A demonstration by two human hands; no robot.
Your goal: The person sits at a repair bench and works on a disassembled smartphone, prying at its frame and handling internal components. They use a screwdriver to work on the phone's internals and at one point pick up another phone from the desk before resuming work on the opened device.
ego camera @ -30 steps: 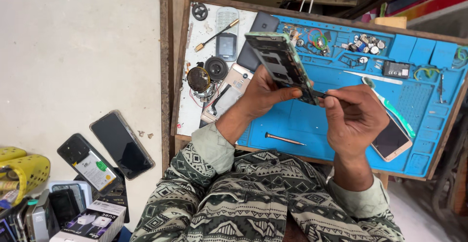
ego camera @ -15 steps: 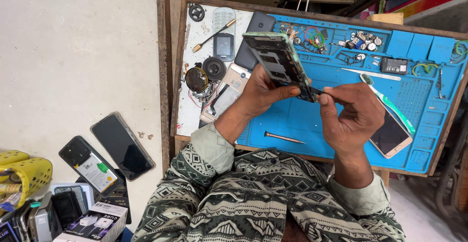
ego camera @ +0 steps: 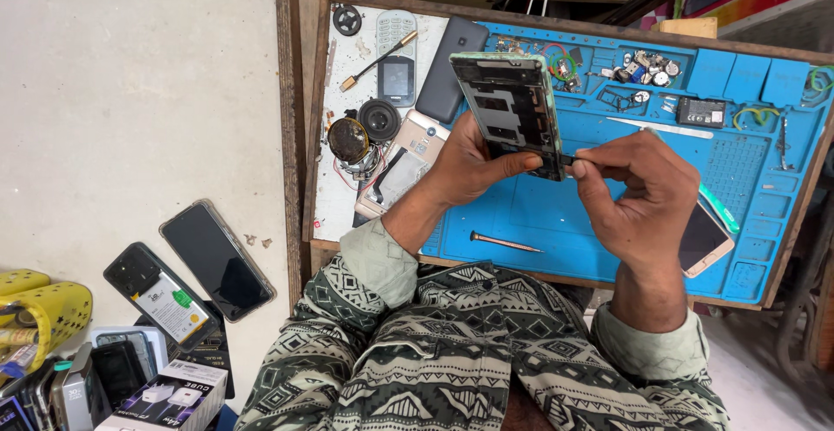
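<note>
Holding an opened phone frame (ego camera: pixel 512 111) up over the blue repair mat (ego camera: pixel 556 222), the left hand (ego camera: pixel 465 166) grips its lower edge, fingers clenched round the back w/ the thumb across the front. Right hand (ego camera: pixel 638 189) sits just beside it, fingers pinched on a thin dark tool (ego camera: pixel 566 160) whose tip touches the frame's bottom right corner (too small to tell what kind of tool). Frame is tilted, inner side facing the camera, dark plates showing, greenish rim.

On the mat below the hands lies a small screwdriver (ego camera: pixel 506 242), apart from both. Another phone (ego camera: pixel 708 240) lies partly under the right hand, screen up. Mat's upper compartments hold small parts, coloured wires, a black battery (ego camera: pixel 700 111).

Left of the mat, on a white board: a dark phone (ego camera: pixel 450 68), a keypad phone (ego camera: pixel 397 57), round black speaker parts (ego camera: pixel 379 119), a gold phone back (ego camera: pixel 407 160).

Further left on the pale worktop (ego camera: pixel 130 109) lie two dark phones (ego camera: pixel 215 259), well apart from the hands; a yellow basket (ego camera: pixel 43 309) at the edge.
</note>
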